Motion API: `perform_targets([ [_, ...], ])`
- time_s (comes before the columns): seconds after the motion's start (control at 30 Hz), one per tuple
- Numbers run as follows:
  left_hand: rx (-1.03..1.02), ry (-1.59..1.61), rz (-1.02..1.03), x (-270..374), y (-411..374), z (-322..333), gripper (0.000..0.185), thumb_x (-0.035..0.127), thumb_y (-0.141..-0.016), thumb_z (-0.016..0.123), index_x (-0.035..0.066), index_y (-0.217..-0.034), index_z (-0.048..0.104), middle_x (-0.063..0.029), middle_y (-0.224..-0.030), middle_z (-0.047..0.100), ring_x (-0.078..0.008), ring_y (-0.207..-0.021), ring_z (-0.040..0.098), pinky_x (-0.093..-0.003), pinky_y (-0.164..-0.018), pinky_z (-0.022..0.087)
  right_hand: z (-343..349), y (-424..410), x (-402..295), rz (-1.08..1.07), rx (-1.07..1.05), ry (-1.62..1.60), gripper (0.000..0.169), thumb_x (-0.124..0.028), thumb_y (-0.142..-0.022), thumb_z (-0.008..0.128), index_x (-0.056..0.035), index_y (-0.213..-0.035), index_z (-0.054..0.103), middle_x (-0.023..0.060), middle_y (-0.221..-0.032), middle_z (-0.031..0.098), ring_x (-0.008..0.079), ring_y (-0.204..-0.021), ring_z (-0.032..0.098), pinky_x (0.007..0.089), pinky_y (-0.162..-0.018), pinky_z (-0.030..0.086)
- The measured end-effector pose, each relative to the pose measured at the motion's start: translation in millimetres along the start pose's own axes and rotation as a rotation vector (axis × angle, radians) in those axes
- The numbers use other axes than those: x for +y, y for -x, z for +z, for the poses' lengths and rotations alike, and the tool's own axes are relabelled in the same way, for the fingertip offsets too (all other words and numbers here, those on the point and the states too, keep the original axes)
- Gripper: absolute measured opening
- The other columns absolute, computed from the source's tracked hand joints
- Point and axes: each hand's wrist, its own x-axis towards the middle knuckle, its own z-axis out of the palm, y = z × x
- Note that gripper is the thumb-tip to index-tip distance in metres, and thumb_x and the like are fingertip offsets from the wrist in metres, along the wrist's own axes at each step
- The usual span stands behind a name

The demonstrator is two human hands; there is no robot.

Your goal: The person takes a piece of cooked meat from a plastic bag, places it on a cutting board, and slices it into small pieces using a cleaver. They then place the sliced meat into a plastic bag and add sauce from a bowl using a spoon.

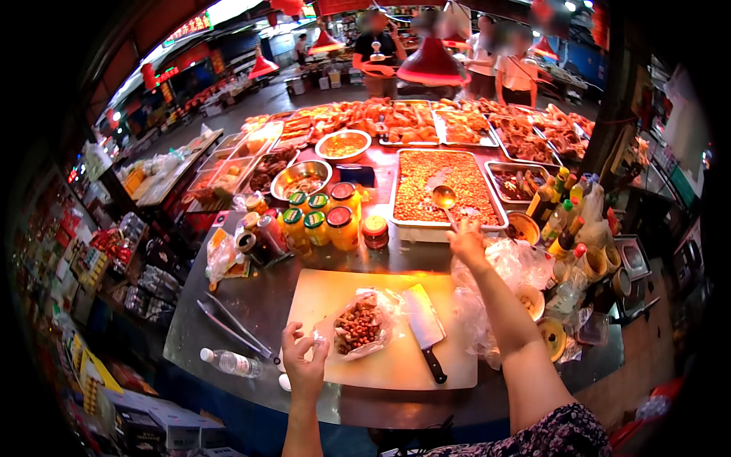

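My left hand (305, 357) pinches the edge of a clear plastic bag (385, 328). The bag lies open on a pale cutting board (342, 374), with peanuts and brownish pieces of food (361, 325) inside. Farther forward, my right hand (467, 243) grips the handle of a metal ladle (444, 197). The bowl of the ladle rests in a large metal tray (502, 221) of peanuts (422, 171). A cleaver (425, 328) with a black handle lies on the board, right of the bag.
Metal tongs (237, 328) and a plastic bottle (231, 363) lie left of the board. Lidded jars (317, 225) stand beyond it. Crumpled plastic bags (517, 263) and sauce bottles (562, 220) crowd the right. Trays of cooked meat (408, 123) line the back; people (517, 74) stand behind, under red lamps (434, 63).
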Motion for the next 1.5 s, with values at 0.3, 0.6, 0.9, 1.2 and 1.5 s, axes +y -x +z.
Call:
perform_targets([
  [0.3,-0.062,0.971,-0.147,-20,-5,-9,0.009,-0.006,-0.09,0.066,-0.001,-0.093,0.072,-0.0137,-0.099,0.073,-0.0275,-0.107,0.067,-0.0436,-0.106,0.048,-38,187,-124,-0.321,-0.635,-0.326,0.05,-0.04,-0.091,0.072,-0.0071,-0.128,0.062,0.0216,-0.106,0.072,0.043,-0.102,0.07,0.0537,-0.083,0.056],
  [0.6,-0.067,1.159,-0.18,-53,-23,-23,0.01,0.0,-0.098,0.065,0.0,-0.107,0.071,-0.0118,-0.105,0.071,-0.0251,-0.105,0.068,-0.0434,-0.11,0.053,-104,195,-49,0.044,-0.508,-0.452,0.016,-0.01,-0.087,0.062,-0.002,-0.098,0.071,0.0171,-0.083,0.071,0.0325,-0.073,0.072,0.0453,-0.061,0.056],
  [0.9,-0.474,0.834,0.147,61,-52,36,0.075,0.0,-0.083,0.078,0.0,-0.152,0.048,-0.0109,-0.134,0.06,-0.0215,-0.105,0.066,-0.0333,-0.096,0.054,-227,172,-117,-0.045,0.017,-1.017,0.008,0.001,-0.086,0.061,0.0022,-0.094,0.064,0.0057,-0.069,0.06,0.0129,-0.065,0.064,0.0327,-0.058,0.052],
  [1.2,-0.847,0.62,0.201,152,6,141,0.045,-0.006,-0.084,0.074,0.0,-0.126,0.062,-0.0065,-0.101,0.069,-0.0107,-0.092,0.065,-0.0271,-0.074,0.052,-322,197,-90,-0.363,0.103,-0.685,0.014,0.001,-0.082,0.065,0.0011,-0.096,0.063,0.018,-0.084,0.062,0.0391,-0.08,0.066,0.0438,-0.067,0.052],
  [1.5,-1.064,0.498,-0.005,191,99,246,0.021,0.008,-0.099,0.064,-0.002,-0.117,0.068,-0.016,-0.117,0.065,-0.0263,-0.107,0.066,-0.0373,-0.088,0.054,-329,189,104,-0.254,-0.094,-0.945,0.007,-0.001,-0.092,0.066,0.0011,-0.098,0.066,0.0102,-0.082,0.066,0.0223,-0.07,0.069,0.0339,-0.063,0.053],
])
